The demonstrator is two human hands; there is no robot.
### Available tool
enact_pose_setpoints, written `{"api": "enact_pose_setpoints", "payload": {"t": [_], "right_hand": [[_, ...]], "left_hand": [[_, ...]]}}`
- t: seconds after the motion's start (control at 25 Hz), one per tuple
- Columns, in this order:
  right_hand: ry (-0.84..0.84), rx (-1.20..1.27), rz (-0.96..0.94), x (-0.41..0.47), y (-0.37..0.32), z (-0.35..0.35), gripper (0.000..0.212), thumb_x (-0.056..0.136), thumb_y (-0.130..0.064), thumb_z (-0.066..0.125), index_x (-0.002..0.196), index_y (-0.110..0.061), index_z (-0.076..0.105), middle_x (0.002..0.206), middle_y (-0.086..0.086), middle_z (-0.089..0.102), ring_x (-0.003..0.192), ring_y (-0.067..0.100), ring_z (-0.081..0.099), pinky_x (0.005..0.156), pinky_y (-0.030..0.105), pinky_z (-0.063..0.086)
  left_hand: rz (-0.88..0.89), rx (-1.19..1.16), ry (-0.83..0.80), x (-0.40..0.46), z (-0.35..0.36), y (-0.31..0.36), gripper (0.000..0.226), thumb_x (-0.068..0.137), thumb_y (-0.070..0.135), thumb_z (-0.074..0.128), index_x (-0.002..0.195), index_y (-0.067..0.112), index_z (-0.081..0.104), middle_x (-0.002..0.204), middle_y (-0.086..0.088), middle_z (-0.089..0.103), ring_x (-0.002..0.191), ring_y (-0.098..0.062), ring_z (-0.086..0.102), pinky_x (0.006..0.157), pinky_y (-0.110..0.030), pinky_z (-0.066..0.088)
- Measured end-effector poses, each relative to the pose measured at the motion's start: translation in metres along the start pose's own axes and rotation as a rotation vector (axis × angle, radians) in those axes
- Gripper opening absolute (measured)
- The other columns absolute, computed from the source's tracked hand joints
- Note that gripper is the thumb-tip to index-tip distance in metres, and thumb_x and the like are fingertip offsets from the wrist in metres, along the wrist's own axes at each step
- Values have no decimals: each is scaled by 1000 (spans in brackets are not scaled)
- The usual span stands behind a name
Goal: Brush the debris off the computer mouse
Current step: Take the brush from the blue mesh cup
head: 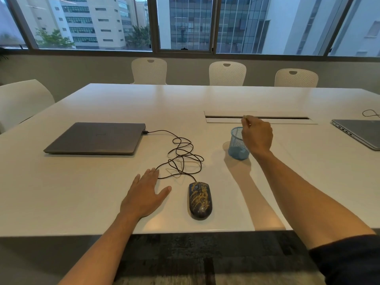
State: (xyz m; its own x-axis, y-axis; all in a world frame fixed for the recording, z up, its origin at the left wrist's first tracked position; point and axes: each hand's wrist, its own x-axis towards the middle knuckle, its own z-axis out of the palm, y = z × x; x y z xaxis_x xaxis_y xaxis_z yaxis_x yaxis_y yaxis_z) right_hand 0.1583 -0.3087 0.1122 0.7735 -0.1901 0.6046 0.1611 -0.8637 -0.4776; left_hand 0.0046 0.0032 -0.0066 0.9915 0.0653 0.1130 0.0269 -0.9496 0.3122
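A dark computer mouse streaked with yellowish debris lies near the table's front edge. Its tangled black cable runs to a closed grey laptop at the left. My left hand rests flat on the table just left of the mouse, fingers straight. My right hand hovers over a blue mesh pen cup and pinches the pale tip of a thin object, most of it hidden by the fingers.
The white table has a long cable slot behind the cup. A second closed laptop lies at the far right with a cable loop. White chairs stand along the far side and at the left.
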Motion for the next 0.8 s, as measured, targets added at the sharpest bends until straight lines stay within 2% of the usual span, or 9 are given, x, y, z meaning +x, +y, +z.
{"api": "enact_pose_setpoints", "payload": {"t": [0.12,0.2,0.28,0.44,0.56,0.72,0.8], "right_hand": [[131,204,89,0,0,-24,31,101,-29,54,104,-9,76,95,13,77,75,23,63,67,23,37],[219,382,198,-3,2,-41,30,98,-29,57,104,-9,78,94,9,78,76,16,64,69,24,48],[254,537,313,-12,6,-54,29,97,-30,58,101,-10,78,90,5,77,80,16,71,74,29,57],[228,773,495,-44,12,-73,20,98,-29,60,95,-15,74,88,1,76,80,16,76,69,30,61],[175,866,548,-67,16,-84,21,99,-29,60,86,-18,72,82,0,76,76,14,77,59,28,57],[90,975,635,-99,16,-89,19,101,-26,58,89,-17,70,86,5,76,74,12,76,56,26,56],[49,981,672,-114,14,-88,19,102,-26,57,93,-16,70,88,6,76,75,12,76,60,27,58]], "left_hand": [[-3,-8,6,-1,-1,0,83,90,69,31,154,22,9,163,2,12,149,-13,7,122,-37,6],[0,-19,11,-1,-2,0,84,90,69,33,154,21,8,162,2,12,149,-13,8,122,-37,6],[-3,-31,12,-2,-3,1,86,89,70,34,154,21,8,162,1,13,149,-13,9,122,-36,5],[-17,-20,3,-5,-3,2,88,88,71,35,154,19,9,162,-1,13,149,-16,9,121,-37,7],[-30,-44,16,-7,-3,0,86,89,69,36,153,16,15,161,-6,18,149,-22,12,121,-41,13],[14,-148,210,-23,-16,14,71,92,55,38,147,10,33,152,-12,39,142,-28,31,116,-42,22],[74,-226,272,-34,-24,27,70,91,54,41,146,12,35,150,-11,41,139,-27,36,114,-40,25]]}}
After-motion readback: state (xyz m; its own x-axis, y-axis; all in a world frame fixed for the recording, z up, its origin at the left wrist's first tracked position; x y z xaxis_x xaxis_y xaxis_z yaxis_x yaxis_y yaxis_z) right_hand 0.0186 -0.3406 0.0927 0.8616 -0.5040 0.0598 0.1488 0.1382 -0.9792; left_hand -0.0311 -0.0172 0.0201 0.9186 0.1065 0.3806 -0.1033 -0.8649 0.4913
